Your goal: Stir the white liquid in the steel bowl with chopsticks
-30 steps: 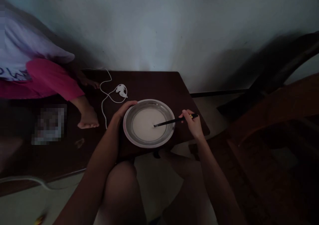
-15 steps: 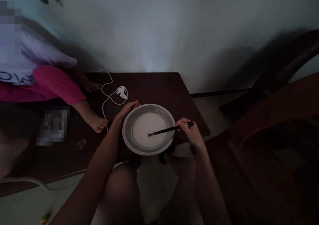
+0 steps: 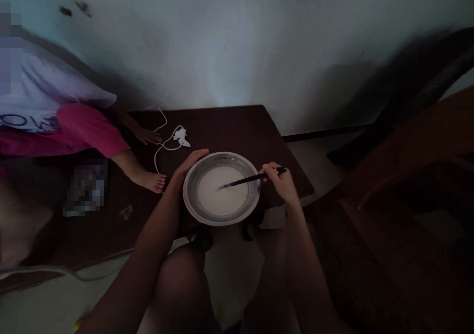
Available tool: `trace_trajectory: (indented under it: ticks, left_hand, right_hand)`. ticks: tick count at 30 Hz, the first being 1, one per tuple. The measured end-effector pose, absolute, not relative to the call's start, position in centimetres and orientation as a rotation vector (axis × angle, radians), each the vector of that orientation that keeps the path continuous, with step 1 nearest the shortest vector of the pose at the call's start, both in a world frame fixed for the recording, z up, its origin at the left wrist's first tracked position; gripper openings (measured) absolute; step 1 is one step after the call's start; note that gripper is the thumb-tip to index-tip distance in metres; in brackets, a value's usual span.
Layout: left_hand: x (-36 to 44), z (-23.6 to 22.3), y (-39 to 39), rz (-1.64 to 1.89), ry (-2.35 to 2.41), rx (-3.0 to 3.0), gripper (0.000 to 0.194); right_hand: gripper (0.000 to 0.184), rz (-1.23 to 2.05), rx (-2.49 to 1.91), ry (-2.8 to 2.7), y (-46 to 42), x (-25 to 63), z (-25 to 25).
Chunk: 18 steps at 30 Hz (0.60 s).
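Note:
A round metal basin [image 3: 190, 206] sits at the front edge of a dark brown bench, between my arms. Pale, milky mixture [image 3: 220, 203] covers its bottom. My left hand [image 3: 193, 160] holds the basin's far left rim, its fingers reaching along the outside. On the right, my right hand [image 3: 277, 178] is closed around black chopsticks [image 3: 242, 180] with yellow marks near their upper end. They slant down to the left over the rim, their tips in the mixture. Some fingers of both hands are hidden.
A person in pink trousers [image 3: 91, 127] sits on the bench [image 3: 225, 127] at left, one foot near my left forearm. A white cord [image 3: 172, 146] with a crumpled white item [image 3: 181, 137] lies behind the basin. Dark wooden furniture [image 3: 400, 176] stands at right.
The chopstick tips have shifted slightly up and left in the mixture. The other person's hand has moved right, to the white cord. My left hand keeps its hold on the basin.

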<state>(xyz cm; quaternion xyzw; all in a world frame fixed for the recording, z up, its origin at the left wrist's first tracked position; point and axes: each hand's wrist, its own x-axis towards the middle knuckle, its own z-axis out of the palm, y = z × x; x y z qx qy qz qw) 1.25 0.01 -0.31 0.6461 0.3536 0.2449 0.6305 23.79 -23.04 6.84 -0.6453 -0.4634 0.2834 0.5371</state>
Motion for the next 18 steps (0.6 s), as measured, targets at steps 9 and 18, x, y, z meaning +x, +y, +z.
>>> trace_trajectory:
  ticks: [9,18]
  left_hand:
    - [1.21,-0.22,-0.34,0.56,0.79,1.449,0.035]
    - [1.1,-0.47,-0.01,0.598,0.742,1.56,0.037]
  right_hand:
    - [0.04,0.743,-1.504,-1.173,-22.42,24.27,6.05]
    - [0.041,0.82,-1.423,-1.188,-22.26,23.78,6.62]
